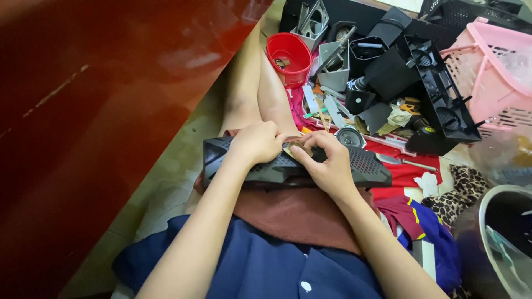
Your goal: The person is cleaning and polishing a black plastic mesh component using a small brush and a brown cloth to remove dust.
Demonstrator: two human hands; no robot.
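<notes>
A: Held across the lap: long black plastic speaker grille panel w/ mesh perforations (363, 163). Small brownish-tan scrap, maybe cloth or sanding pad (296, 147), pressed on its top face, right at the grip.

B: Progress?

A: Hard to judge. Looks mid-job: panel in one piece, scrap sitting near the middle of its length. No clear difference betw. worked and unworked surface, so done vs. left can't be told.

B: Hands?

A: Left hand (256, 143) curled closed over the panel's upper edge, just left of the scrap, knuckles up, forearm coming in low from the body. Right hand (327, 158) folded around the panel fr. the other side, fingertips pinching the scrap against the mesh. Both grips narrow and tight, thumbs almost meeting over the scrap.

B: Around the grip?

A: Under it, rust-brown fabric (299, 213) over the lap, navy shirt nearer the body. Beyond the right hand, touching distance: round loose speaker cone w/ silver centre (350, 137). Farther out: red plastic cup (289, 54), heap of black plastic housing parts (438, 94), pink plastic basket (493, 77). Off the left hand, well apart: glossy dark-red surface (100, 99).
</notes>
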